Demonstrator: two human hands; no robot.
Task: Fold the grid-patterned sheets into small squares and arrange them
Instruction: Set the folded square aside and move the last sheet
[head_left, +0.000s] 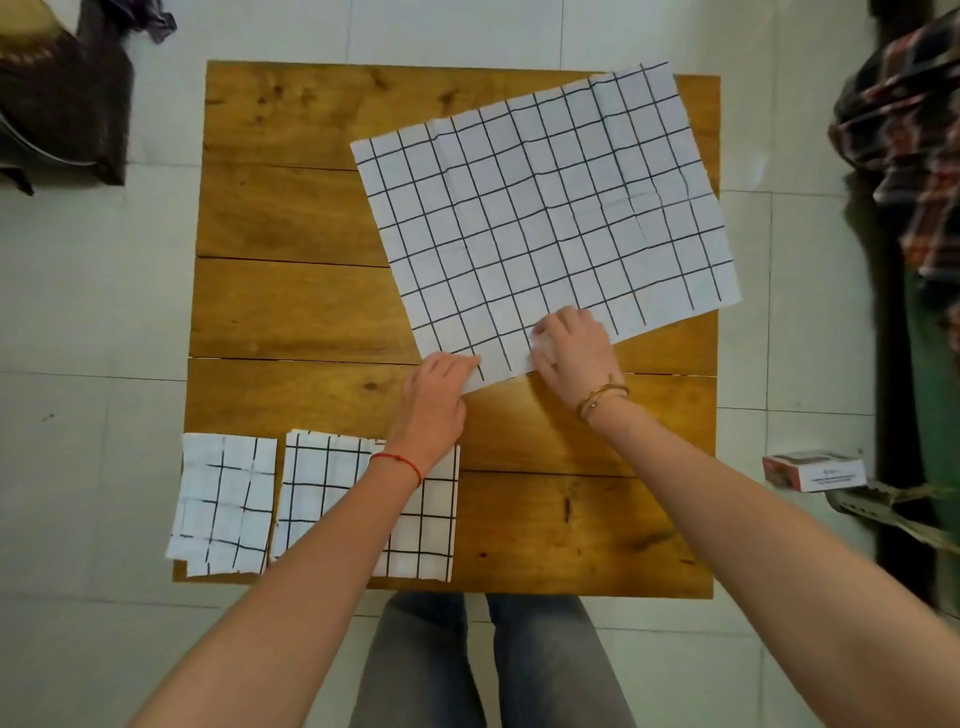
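Surface: square wooden plank table (311, 312) on pale tiled floor (78, 441).
Near edge, lower left of frame: two folded grid-patterned squares, the smaller (223, 504) just beside the larger (332, 493); left forearm crosses over the larger.
Left hand (434, 402): fingers curled, pinching near corner of the unfolded white grid-patterned sheet (545, 218).
Right hand (571, 348): fingers bent, gripping the same near edge.
Sheet: lying skewed over upper right of table.
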